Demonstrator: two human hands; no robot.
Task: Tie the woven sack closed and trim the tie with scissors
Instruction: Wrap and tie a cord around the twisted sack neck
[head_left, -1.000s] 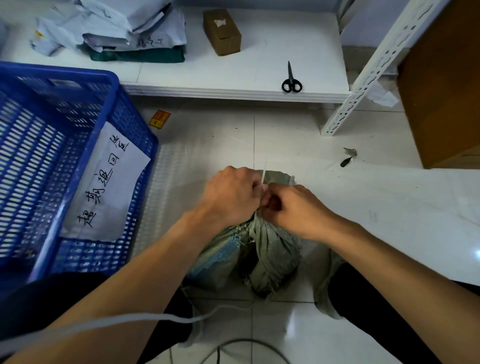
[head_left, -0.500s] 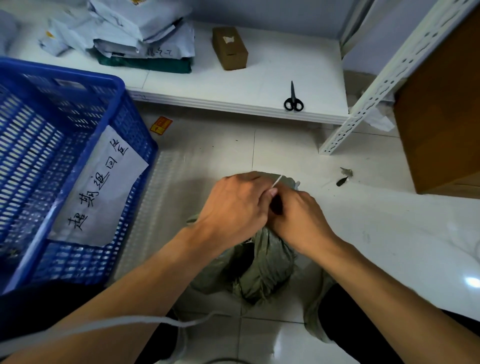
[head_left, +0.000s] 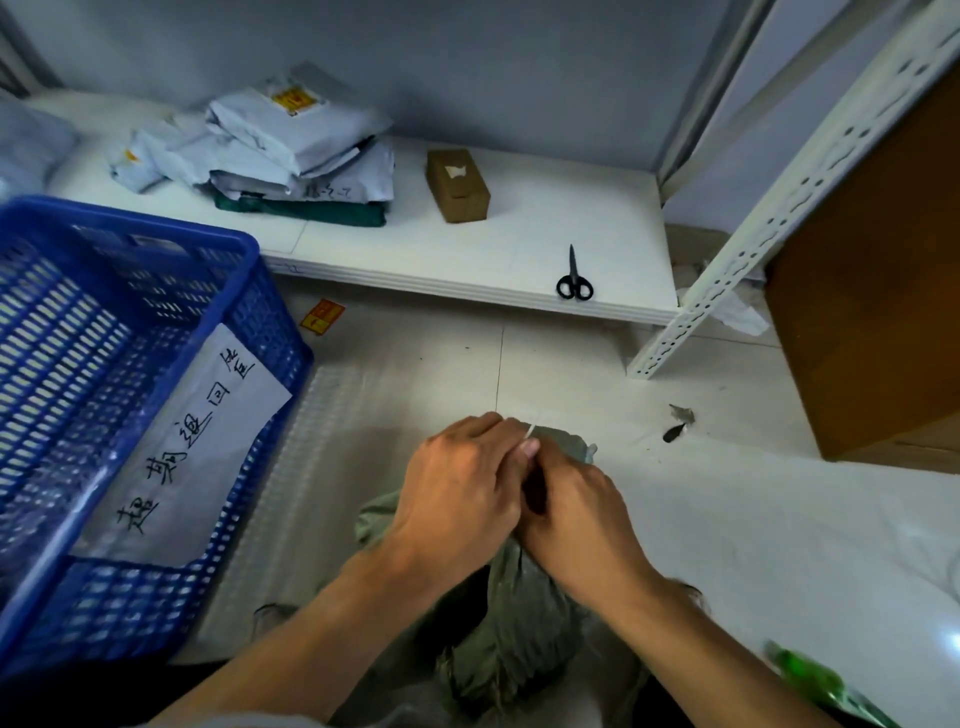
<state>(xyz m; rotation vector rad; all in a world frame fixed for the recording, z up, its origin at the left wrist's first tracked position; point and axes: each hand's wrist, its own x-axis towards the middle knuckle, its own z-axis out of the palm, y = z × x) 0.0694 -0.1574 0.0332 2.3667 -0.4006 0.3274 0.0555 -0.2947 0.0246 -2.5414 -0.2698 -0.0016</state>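
The sack (head_left: 511, 618) is sitting on the floor in front of the person, between the knees, its mouth gathered into a bunch under both hands. It is looking soft and floppy: the grey-green woven cloth is creasing in deep folds below the neck and sagging outward at the base, so it is probably yielding to any squeeze. The weave is likely a little slick, so the best place to take hold is the bunched neck itself, gripped tight just below the tie, where the folds are stacking up and giving something firm to clamp.

The left hand (head_left: 457, 499) is curled closed over the top of the neck, its fingers pinching a thin white tie (head_left: 529, 432) that is poking up beside the thumb. The right hand (head_left: 576, 519) is pressing against it, touching, and is also closed around the neck, though what its fingertips are doing is hidden behind the left hand. The tie is looking thin, pale and flexible; whether it is a cord or a plastic strip is hard to tell. It is probably needing a steady pull to cinch.

The scissors (head_left: 574, 278) are lying shut on the low white shelf (head_left: 519, 249), well apart from the hands, black-handled, small and rigid, with the 2 handle loops facing the person.
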